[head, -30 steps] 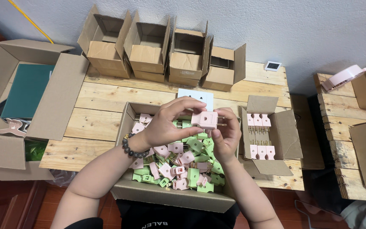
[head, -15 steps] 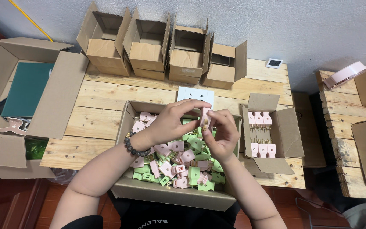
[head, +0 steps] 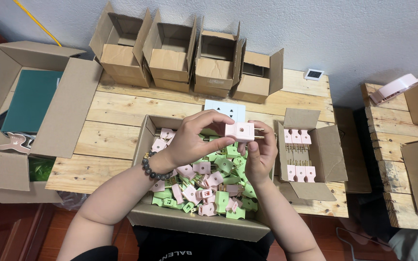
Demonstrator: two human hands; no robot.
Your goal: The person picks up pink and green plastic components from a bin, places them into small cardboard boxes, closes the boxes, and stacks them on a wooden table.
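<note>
Both hands hold one pink plug adapter (head: 240, 131) above the middle cardboard box (head: 189, 224). My left hand (head: 194, 137), with a dark bead bracelet on the wrist, grips its left side with thumb and fingers. My right hand (head: 260, 152) pinches its right end, where brass pins stick out. The box beneath is full of loose pink and green plug adapters (head: 204, 186). To the right, a small open carton (head: 325, 157) holds pink adapters (head: 298, 154) set in two neat rows.
Several open, empty-looking cartons (head: 189, 55) line the back of the wooden pallet table (head: 107, 140). A white socket plate (head: 224, 110) lies behind the middle box. A large carton (head: 6, 121) with a green item stands at left. More cartons and a pink device (head: 395, 88) sit at right.
The hands came together over the box, then lifted slightly. The pink adapter now faces the camera with its flat side, held between both hands.
</note>
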